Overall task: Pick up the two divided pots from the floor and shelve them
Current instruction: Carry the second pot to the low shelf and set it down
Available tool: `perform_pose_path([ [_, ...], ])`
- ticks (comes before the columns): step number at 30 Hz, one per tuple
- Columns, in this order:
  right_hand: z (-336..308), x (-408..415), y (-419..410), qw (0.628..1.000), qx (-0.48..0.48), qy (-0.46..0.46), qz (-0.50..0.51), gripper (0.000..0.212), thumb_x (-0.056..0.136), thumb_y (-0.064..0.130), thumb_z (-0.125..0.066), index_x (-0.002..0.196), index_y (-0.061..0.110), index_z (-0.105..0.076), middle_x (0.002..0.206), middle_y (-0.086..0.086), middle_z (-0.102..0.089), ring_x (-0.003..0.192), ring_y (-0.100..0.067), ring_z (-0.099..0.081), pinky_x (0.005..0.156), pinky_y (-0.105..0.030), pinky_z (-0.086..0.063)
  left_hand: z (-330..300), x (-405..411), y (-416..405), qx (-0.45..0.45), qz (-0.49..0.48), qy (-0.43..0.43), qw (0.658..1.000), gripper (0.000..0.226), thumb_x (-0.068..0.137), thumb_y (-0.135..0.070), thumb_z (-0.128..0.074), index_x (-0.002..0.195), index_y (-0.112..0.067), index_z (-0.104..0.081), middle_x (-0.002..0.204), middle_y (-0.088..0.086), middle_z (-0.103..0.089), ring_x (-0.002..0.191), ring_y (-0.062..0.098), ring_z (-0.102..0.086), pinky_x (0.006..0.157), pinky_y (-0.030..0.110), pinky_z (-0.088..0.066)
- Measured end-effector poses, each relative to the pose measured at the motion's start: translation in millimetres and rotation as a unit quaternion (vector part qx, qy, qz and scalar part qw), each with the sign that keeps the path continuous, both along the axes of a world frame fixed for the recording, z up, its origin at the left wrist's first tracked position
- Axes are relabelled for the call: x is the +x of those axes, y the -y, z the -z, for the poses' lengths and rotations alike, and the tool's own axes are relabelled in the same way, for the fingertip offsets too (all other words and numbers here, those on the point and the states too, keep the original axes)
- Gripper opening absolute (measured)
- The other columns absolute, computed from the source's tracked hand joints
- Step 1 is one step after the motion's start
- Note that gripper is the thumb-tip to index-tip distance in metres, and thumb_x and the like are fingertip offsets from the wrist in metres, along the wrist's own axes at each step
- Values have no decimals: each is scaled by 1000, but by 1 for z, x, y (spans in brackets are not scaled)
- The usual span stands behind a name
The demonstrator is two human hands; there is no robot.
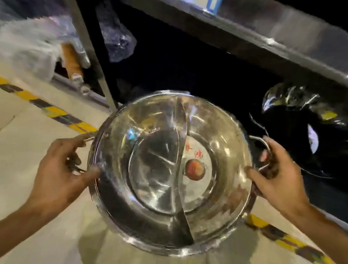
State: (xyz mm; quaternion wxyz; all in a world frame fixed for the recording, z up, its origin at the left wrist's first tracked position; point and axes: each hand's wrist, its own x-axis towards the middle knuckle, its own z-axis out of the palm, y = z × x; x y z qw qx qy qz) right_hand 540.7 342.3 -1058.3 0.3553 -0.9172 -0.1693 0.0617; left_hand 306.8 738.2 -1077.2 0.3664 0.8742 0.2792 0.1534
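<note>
You hold a round, shiny stainless-steel pot with a curved centre divider (171, 172) in mid-air over the pale floor (7, 158), in front of a metal shelving unit (252, 39). Your left hand (63, 163) is closed round the pot's left wire handle, thumb on the rim. Your right hand (277, 176) grips the right wire handle the same way. A sticker sits in the right compartment. A yellow-and-black striped floor line (50, 109) runs under the pot. A glossy black bag (318, 128) lies on the low shelf, beside your right hand.

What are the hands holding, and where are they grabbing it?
Both hands, left hand and right hand, hold the divided pot by its two side handles.
</note>
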Motion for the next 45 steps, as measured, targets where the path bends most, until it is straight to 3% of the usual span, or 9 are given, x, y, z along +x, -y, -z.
perform_pose_path([
  [3,8,27,-9,998,-6,54,-22,75,69,49,-75,138,42,-45,100,15,-59,86,-9,-61,77,-31,-52,6,25,-14,17,-10,29,999,75,56,-44,-75,128,-34,-57,102,-8,-56,68,11,-55,66,22,-49],
  [8,-11,66,-17,994,1,106,-23,42,76,41,-81,110,35,-58,88,8,-68,82,2,-63,71,-5,-45,-12,64,-30,35,0,72,997,66,55,-55,-74,119,-42,-61,90,-10,-64,65,8,-60,69,26,-50],
  [12,-48,75,-19,998,-35,55,-14,53,82,40,-76,130,38,-53,96,6,-70,88,-18,-68,85,-41,-56,-47,86,-16,25,27,101,994,53,61,-40,-78,113,-43,-63,79,-20,-71,59,-5,-60,65,13,-46],
  [18,-57,98,-18,997,-66,49,-8,57,87,33,-73,140,30,-50,106,6,-67,97,-15,-62,85,-21,-40,-53,122,2,16,23,70,997,73,71,-17,-81,137,-6,-52,48,-14,-62,58,-8,-62,62,0,-41],
  [22,-42,119,-27,993,-58,103,2,52,87,27,-72,136,21,-53,106,3,-65,97,-17,-60,81,-21,-39,-41,148,7,16,-3,68,998,74,77,-22,-78,143,-10,-46,89,7,-71,89,14,-61,97,33,-49],
  [29,-32,152,-33,991,-68,111,24,39,90,32,-69,122,11,-64,110,-16,-70,105,-36,-65,87,-34,-42,-28,186,4,-34,-47,87,995,74,77,-15,-79,143,-13,-45,130,8,-60,97,12,-61,89,24,-45],
  [32,-33,175,-39,994,-89,66,24,35,94,45,-60,110,15,-65,109,-14,-71,107,-35,-65,95,-44,-49,-19,206,-2,-57,-46,106,992,72,79,-16,-77,143,-15,-45,131,9,-58,101,19,-65,92,27,-50],
  [36,-23,204,-61,988,-122,94,22,58,96,43,-57,138,4,-55,138,-24,-57,130,-40,-52,110,-49,-37,-7,232,-7,-55,-50,110,991,67,81,-12,-72,142,-13,-46,124,17,-61,98,23,-67,93,33,-54],
  [45,17,224,-123,997,-43,40,41,64,100,18,-56,153,-3,-26,158,-25,-29,147,-36,-27,116,-33,-16,20,252,-16,-3,-93,88,992,60,87,-10,-62,143,-18,-43,139,15,-39,123,28,-51,112,35,-37],
])
